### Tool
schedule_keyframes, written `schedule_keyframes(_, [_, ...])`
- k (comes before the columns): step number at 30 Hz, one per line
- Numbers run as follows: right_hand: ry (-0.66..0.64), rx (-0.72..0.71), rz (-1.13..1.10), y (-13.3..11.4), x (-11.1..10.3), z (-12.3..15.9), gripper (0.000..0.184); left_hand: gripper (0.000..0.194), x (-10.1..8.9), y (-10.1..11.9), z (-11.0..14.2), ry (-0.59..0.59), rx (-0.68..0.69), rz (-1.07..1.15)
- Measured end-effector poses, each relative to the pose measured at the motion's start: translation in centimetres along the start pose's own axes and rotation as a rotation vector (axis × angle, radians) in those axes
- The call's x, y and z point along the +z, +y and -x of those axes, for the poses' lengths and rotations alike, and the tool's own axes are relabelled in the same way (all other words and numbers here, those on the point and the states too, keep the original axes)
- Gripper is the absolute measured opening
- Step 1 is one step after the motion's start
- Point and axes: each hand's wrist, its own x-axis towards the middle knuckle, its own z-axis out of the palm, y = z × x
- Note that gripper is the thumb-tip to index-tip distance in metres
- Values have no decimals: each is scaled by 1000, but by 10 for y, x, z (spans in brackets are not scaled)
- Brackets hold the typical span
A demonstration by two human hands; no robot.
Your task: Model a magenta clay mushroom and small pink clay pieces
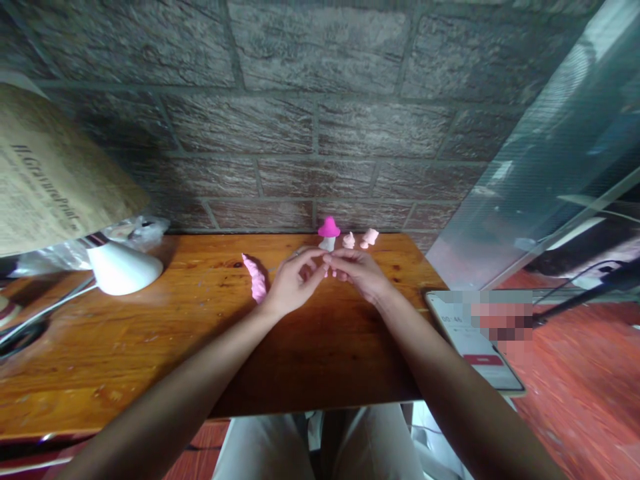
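Note:
My left hand (293, 280) and my right hand (357, 272) meet above the middle of a wooden table (150, 333), fingertips pinched together around a small pink bit of clay (327, 272) that is mostly hidden. A pink clay cone (257, 279) lies just left of my left hand. Behind the hands, near the wall, stands a clay mushroom (329, 232) with a bright pink cap and white stem. Two small pale pink clay figures (361, 239) stand to its right.
A white lamp base (124, 267) with a printed paper shade (50, 173) stands at the left, with crumpled plastic (133, 230) behind it and cables (30, 317) nearby. A phone (473, 337) lies at the table's right edge. A brick wall (320, 120) closes the back.

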Motion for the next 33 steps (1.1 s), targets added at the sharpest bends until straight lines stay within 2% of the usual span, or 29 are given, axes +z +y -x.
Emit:
schedule_keyframes(4, [16, -1, 29, 1, 2, 0, 36, 28, 0, 0, 1, 3, 33, -41])
schedule_keyframes(13, [-6, -165, 277, 1, 3, 0, 43, 19, 0, -2, 0, 38, 70, -111])
schedule_keyframes(16, [22, -143, 322, 2, 0, -1, 47, 15, -1, -9, -4, 106, -26, -45])
schedule_keyframes(19, [85, -113, 330, 1, -5, -2, 49, 15, -3, -22, -9, 167, -177, 131])
schedule_keyframes(22, [175, -137, 340, 1, -8, -3, 53, 22, -5, -35, -11, 94, -305, 266])
schedule_keyframes(24, [211, -160, 357, 3, -10, -4, 55, 21, -6, -40, -11, 40, -331, 237])
schedule_keyframes(33, [225, -192, 467, 8, -14, -6, 53, 9, -8, -45, -9, -41, -228, 19])
